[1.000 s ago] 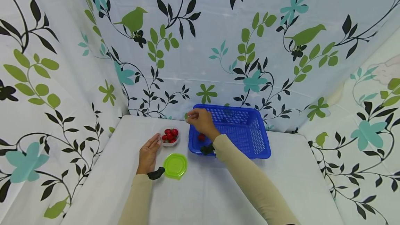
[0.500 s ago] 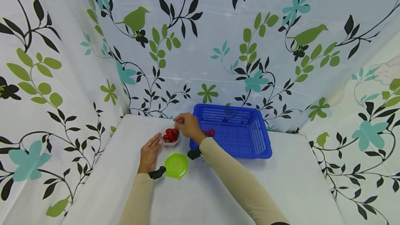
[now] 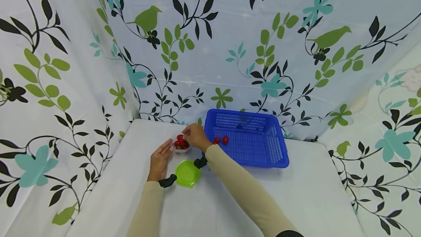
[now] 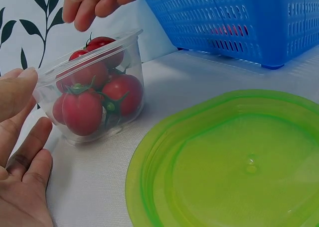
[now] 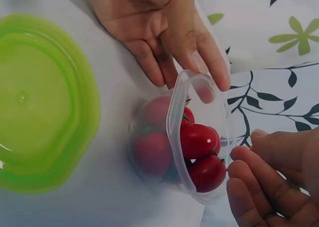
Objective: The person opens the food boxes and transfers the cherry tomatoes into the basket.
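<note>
A small clear plastic tub (image 4: pixel 94 87) holds several red tomatoes (image 4: pixel 82 112) with green stems. My left hand (image 3: pixel 160 161) is at its left side, the thumb (image 4: pixel 15 92) touching the rim and the other fingers straight and relaxed alongside. Over the tub's right edge is my right hand (image 3: pixel 196 136). Its fingertips (image 5: pixel 241 155) are loosely bent beside the top tomatoes (image 5: pixel 208 172), with nothing visible between them. A lime-green plastic lid (image 3: pixel 187 174) lies on the table just in front of the tub.
A blue perforated basket (image 3: pixel 250 145) stands right of the tub, with red tomatoes (image 3: pixel 225 140) near its left side. A white cloth covers the table (image 3: pixel 296 196). Patterned curtains (image 3: pixel 210 46) hang behind and at both sides.
My right hand has moved left from above the basket to the tub and lowered to the tomatoes. More of the tomatoes in the basket now show. My left hand has stayed beside the tub.
</note>
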{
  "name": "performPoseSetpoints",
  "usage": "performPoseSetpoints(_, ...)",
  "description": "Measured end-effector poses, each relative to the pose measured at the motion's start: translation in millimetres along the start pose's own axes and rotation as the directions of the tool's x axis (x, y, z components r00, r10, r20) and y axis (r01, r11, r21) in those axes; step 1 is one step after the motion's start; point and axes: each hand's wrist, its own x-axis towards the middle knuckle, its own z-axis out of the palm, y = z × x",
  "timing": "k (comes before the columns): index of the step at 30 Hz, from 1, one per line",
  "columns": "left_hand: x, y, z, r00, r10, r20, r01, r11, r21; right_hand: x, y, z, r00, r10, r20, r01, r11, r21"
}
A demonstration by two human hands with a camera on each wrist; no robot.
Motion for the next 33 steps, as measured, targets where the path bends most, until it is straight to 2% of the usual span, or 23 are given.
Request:
performPoseSetpoints(3,0.7,0.7,-0.8,1.000,-0.002,-0.002,0.002,1.000,-0.001,3.1,-2,3,1.000,-0.018,0.020,0.018,1.000,-0.020)
performPoseSetpoints(10,2.9,-1.7,-0.6,1.000,-0.009,-0.008,0.009,1.000,-0.003,5.6,-6,12,0.998,0.059,0.028,-0.055,0.991,-0.123)
performPoseSetpoints(12,2.6,-1.3,-0.5,1.000,-0.008,-0.011,0.008,1.000,-0.004,7.2,-6,13,0.999,0.051,0.015,-0.049,0.986,-0.158)
performPoseSetpoints(14,2.3,-0.5,-0.5,1.000,-0.010,-0.016,0.009,1.000,-0.008,9.0,-6,14,1.000,0.029,0.009,-0.027,0.989,-0.149)
performPoseSetpoints(19,1.8,0.9,-0.3,1.000,-0.012,-0.015,0.012,1.000,0.002,11.3,1,16,1.000,-0.001,0.012,0.001,1.000,0.003)
performPoseSetpoints(21,1.6,1.2,0.0,1.000,-0.012,-0.014,0.012,1.000,0.007,11.9,3,18,1.000,-0.007,-0.001,0.007,0.999,0.032)
performPoseSetpoints(25,1.4,1.5,0.7,1.000,-0.015,-0.017,0.015,1.000,0.002,12.4,4,22,0.999,-0.022,-0.029,0.021,0.999,-0.030)
performPoseSetpoints(29,1.0,1.7,0.8,1.000,-0.023,-0.018,0.023,1.000,0.012,14.1,2,27,1.000,-0.014,-0.020,0.012,0.994,-0.112)
performPoseSetpoints(33,0.8,2.8,0.3,1.000,-0.023,-0.018,0.024,1.000,0.010,16.2,1,32,1.000,-0.003,-0.011,0.002,0.992,-0.126)
